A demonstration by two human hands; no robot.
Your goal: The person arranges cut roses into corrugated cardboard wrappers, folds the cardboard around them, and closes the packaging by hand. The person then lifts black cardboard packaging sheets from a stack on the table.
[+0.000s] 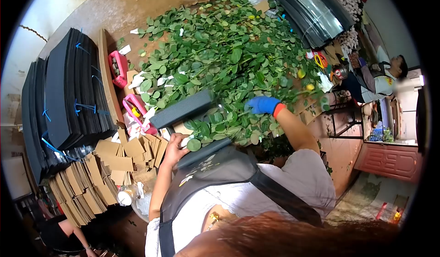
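Observation:
Leafy green stems (229,50) cover the table in a thick pile. My left hand (174,150), bare, is closed at the left end of a folded black corrugated sheet (183,109), beside some white material; what its fingers grip is hidden. Leaves lie between the sheet's upper panel and a lower dark panel (204,153) near my apron. My right hand (262,105), in a blue glove, has its fingers together on a leafy stem at the pile's near right side. Leaves right of the glove are blurred.
Stacked black sheets (68,92) stand at left, above cardboard pieces (87,188). Pink holders (137,112) sit at the table's left edge. Clear-topped dark sheets (311,9) and yellow-handled scissors (320,61) lie at right. One person (382,80) is at far right, another (62,234) at lower left.

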